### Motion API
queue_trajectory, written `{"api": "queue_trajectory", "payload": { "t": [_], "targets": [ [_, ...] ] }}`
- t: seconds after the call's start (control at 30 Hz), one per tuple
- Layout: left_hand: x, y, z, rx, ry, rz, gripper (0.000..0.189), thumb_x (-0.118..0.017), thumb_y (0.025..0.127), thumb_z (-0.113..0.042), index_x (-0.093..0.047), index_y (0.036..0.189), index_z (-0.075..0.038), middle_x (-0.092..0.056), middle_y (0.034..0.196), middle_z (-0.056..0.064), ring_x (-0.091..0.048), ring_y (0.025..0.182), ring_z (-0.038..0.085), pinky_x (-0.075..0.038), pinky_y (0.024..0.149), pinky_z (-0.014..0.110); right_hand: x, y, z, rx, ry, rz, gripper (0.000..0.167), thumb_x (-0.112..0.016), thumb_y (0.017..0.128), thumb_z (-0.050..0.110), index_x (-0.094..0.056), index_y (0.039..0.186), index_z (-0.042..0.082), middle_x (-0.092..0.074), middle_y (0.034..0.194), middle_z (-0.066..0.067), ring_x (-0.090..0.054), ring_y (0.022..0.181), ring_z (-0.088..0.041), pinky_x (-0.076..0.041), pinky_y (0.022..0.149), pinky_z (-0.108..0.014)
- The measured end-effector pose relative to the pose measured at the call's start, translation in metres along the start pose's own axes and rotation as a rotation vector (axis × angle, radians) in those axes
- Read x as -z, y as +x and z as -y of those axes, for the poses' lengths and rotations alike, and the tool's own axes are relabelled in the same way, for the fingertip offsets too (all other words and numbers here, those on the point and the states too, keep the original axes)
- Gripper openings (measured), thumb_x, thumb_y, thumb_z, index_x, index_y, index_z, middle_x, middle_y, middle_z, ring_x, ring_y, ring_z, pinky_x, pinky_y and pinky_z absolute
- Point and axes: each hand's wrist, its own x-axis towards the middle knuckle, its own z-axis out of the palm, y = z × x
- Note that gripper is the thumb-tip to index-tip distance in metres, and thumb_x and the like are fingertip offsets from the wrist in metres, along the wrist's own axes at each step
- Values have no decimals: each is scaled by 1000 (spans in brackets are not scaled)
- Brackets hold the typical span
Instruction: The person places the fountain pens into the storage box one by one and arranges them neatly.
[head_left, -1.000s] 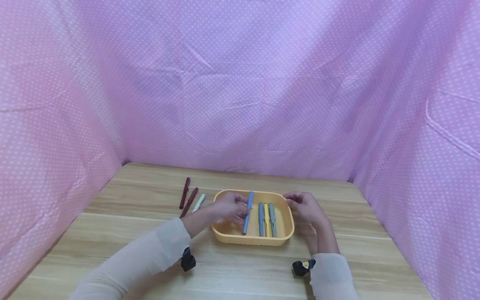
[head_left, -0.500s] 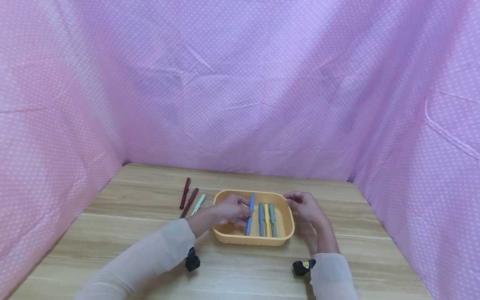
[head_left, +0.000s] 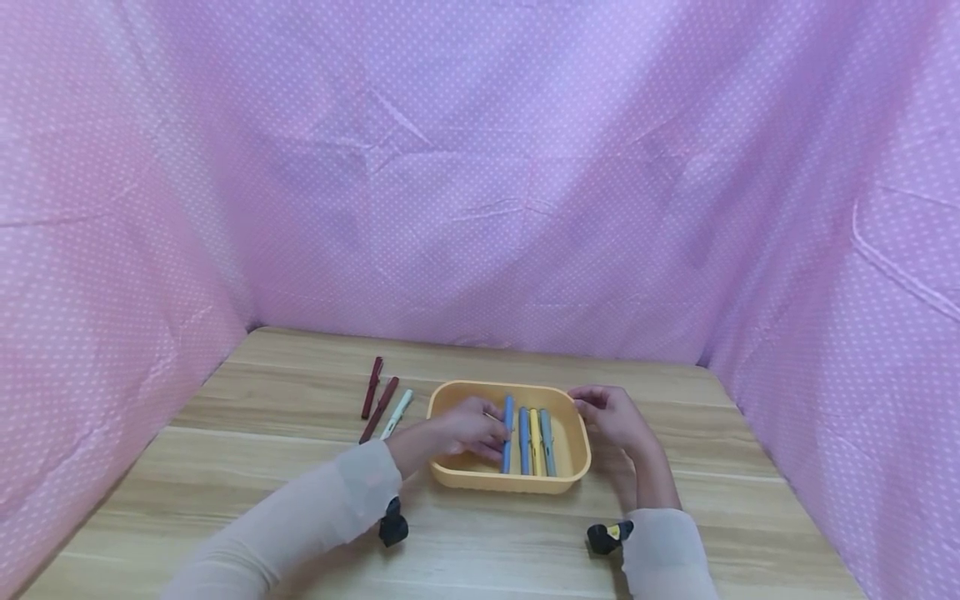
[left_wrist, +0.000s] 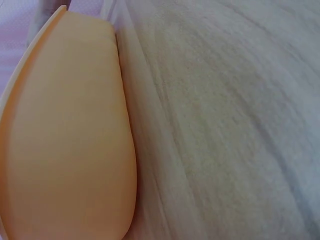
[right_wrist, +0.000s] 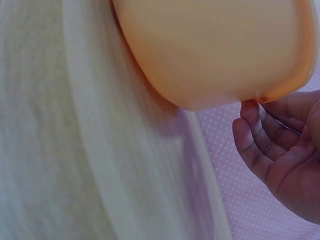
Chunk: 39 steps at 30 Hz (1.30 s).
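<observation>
In the head view, my left hand (head_left: 474, 429) reaches into a yellow-orange tray (head_left: 498, 482) and pinches a blue pen (head_left: 508, 408), which points away from me. To the right of it lie a second blue pen (head_left: 523, 450), a yellow pen (head_left: 536, 450) and a grey-green pen (head_left: 548, 450), side by side. My right hand (head_left: 617, 417) grips the tray's far right corner; the right wrist view shows its fingertips (right_wrist: 248, 109) at the rim. The left wrist view has only the tray's outer wall (left_wrist: 70, 125) and the tabletop, with the left hand out of sight.
Left of the tray, two dark red pens (head_left: 372, 387) (head_left: 380, 408) and a pale green pen (head_left: 397, 414) lie on the wooden table (head_left: 277, 400). Pink dotted cloth (head_left: 480, 208) encloses the back and sides. A black wrist camera (head_left: 393, 525) hangs under the left sleeve.
My left hand has moved slightly right and lower with the blue pen, bringing it closer to the row and more parallel to it. The right hand has stayed on the tray corner.
</observation>
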Motion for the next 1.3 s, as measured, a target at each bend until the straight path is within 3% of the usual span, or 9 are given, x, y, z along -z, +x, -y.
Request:
{"api": "queue_trajectory", "payload": {
  "t": [0.37, 0.67, 0.9, 1.1, 1.3],
  "targets": [
    [-7, 3, 1, 43, 4, -4, 27, -63, 92, 9, -59, 118, 14, -70, 96, 24, -72, 79, 29, -66, 73, 40, -1, 2, -4, -7, -23, -2, 22, -58, 103, 3, -68, 120, -6, -72, 110, -17, -68, 96, -22, -61, 83, -31],
    [-13, 4, 1, 63, 18, -43, 28, -64, 91, 11, -58, 118, 14, -68, 92, 22, -70, 74, 28, -66, 69, 39, 0, 1, -5, 14, -21, 2, 22, -58, 103, 2, -67, 120, -8, -72, 110, -19, -68, 97, -24, -60, 81, -26],
    [-16, 4, 2, 59, 22, -40, 22, -64, 91, 12, -59, 112, 13, -68, 92, 22, -71, 74, 28, -66, 68, 40, 0, 0, -5, 27, 2, 13, 24, -58, 103, 3, -66, 122, -10, -71, 111, -23, -69, 97, -28, -61, 82, -33],
    [-17, 4, 2, 60, 28, -46, 22, -64, 91, 13, -58, 112, 13, -66, 94, 23, -71, 76, 31, -66, 68, 41, 0, 2, -7, 21, -15, 6, 22, -58, 103, 3, -67, 120, -8, -72, 110, -19, -69, 93, -23, -61, 80, -29],
    [-17, 5, 1, 62, 28, -63, 23, -64, 89, 15, -58, 111, 14, -67, 93, 23, -71, 74, 30, -66, 67, 40, -1, 1, -1, 15, -17, 10, 23, -56, 103, 1, -66, 121, -10, -71, 112, -22, -69, 96, -26, -61, 82, -32]
  ]
}}
